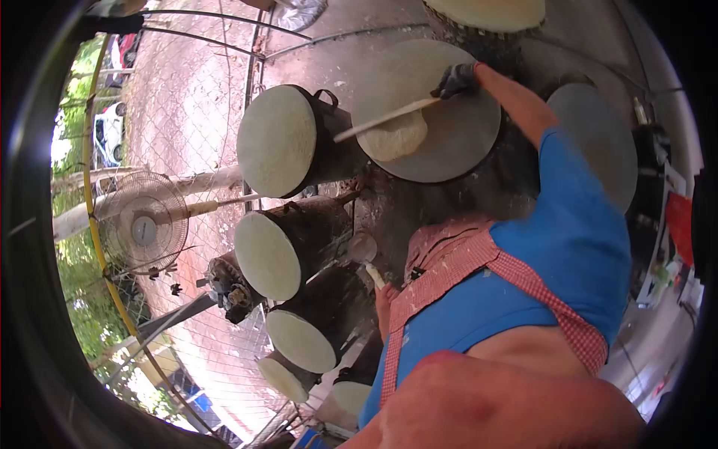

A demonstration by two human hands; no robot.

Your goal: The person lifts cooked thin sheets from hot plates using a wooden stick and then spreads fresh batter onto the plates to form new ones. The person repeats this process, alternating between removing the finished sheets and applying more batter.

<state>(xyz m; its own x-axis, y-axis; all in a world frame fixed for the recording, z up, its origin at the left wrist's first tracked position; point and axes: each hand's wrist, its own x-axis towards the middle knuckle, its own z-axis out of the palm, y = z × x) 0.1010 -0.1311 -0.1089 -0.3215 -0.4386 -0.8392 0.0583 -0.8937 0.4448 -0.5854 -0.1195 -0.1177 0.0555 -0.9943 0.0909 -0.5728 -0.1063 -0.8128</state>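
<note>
In a dark glove, my right hand [458, 81] grips the end of a long flat wooden stick [389, 120]. The stick lies across a big round grey griddle [456, 150], over a patch of pale batter [396, 141] near the griddle's edge. My bare left hand [384, 301], low by my apron, is closed around the light handle of a ladle [363, 247]. The ladle's round bowl hangs beside the dark drums, apart from the griddle.
Several drum-shaped stoves with pale-covered round tops [277, 141] stand in a row along a wire fence [202, 112]. A grey round plate [591, 142] is on the right. Across from me are a fan [143, 228] and a yellow pole [97, 232].
</note>
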